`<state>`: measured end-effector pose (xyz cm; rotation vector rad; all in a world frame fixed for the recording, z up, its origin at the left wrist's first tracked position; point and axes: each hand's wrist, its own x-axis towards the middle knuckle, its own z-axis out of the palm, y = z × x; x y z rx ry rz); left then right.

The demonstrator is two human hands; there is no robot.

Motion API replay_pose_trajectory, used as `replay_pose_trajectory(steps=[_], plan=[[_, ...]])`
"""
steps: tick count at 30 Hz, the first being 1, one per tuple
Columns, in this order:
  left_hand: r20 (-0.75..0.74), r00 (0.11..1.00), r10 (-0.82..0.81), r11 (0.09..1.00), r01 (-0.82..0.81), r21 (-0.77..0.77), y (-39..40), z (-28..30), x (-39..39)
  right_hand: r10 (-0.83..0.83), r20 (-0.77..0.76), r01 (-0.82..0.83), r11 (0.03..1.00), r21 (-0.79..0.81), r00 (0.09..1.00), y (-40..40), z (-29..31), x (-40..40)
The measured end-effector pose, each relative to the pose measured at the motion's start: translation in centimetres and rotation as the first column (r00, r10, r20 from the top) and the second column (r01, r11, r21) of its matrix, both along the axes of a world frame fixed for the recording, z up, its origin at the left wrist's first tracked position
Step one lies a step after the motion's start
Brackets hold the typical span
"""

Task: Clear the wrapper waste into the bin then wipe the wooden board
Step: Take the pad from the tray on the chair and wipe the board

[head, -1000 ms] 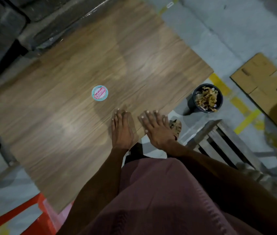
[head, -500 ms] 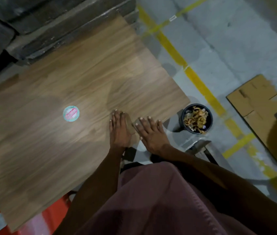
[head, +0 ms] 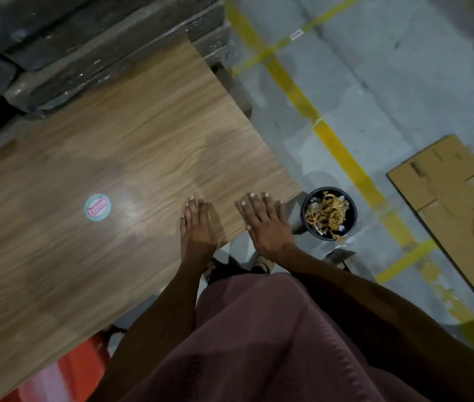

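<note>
1. Bin [head: 329, 213]: a small black tub on the concrete floor [head: 404, 82], just off the near right corner of the wooden board [head: 114, 158]. It holds a heap of crumpled tan and silvery wrapper waste [head: 327, 211], filled close to the rim.
2. Board surface: no loose wrappers visible anywhere on the part in view. Judgement: the clearing step looks done, or as good as done.
3. One item remains on the board, a round teal and pink sticker [head: 97, 207] lying flat, well to the left of both hands. Cannot tell whether it is stuck down or counts as waste.
4. Left hand [head: 196, 227]: palm down on the board near its front edge, fingers [head: 192, 211] straight and together, gripping nothing.
5. Right hand [head: 267, 224]: palm down at the board's near right corner, fingers [head: 254, 204] straight and slightly spread, also empty. Its heel hangs past the board's edge.
6. No cloth, rag or sponge shows in either hand or on the board. Judgement: the wiping step has not visibly started with any tool; flat palms could serve for brushing off crumbs, but that is a guess.
7. Board has a glossy patch near the sticker; cannot tell if that is moisture or just light.
8. Elsewhere: flattened cardboard [head: 444, 198] on the floor at right, yellow floor lines [head: 343, 152], dark wrapped stacks [head: 85, 47] behind the board.
9. Left to do, as judged: find a cloth and wipe the whole board, dealing with the sticker if it comes off.
</note>
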<state>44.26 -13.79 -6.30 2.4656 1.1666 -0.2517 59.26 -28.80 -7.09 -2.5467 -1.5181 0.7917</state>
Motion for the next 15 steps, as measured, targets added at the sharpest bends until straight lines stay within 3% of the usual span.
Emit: replay_pose_trajectory(steps=[2, 6, 11, 15], plan=[[0.007, 1.000, 0.012, 1.000, -0.012, -0.006, 0.2, 0.2, 0.8, -0.013, 0.030, 0.013, 1.000, -0.006, 0.999, 0.1, -0.2, 1.5], [0.014, 1.000, 0.020, 1.000, -0.020, -0.005, 0.3, 0.6, 2.0, -0.334, 0.037, 0.336, 0.940, -0.050, 0.942, 0.4, 0.3, 4.8], [0.010, 1.000, 0.027, 1.000, -0.027, -0.015, 0.2, 0.1, 1.8, -0.282, -0.062, 0.277, 0.957, -0.080, 0.957, 0.7, 1.2, 5.9], [0.033, 0.997, 0.065, 0.997, -0.063, -0.054, 0.2, 0.3, 0.7, -0.404, -0.106, 0.407, 0.914, 0.001, 0.908, 1.7, 1.3, 5.4]])
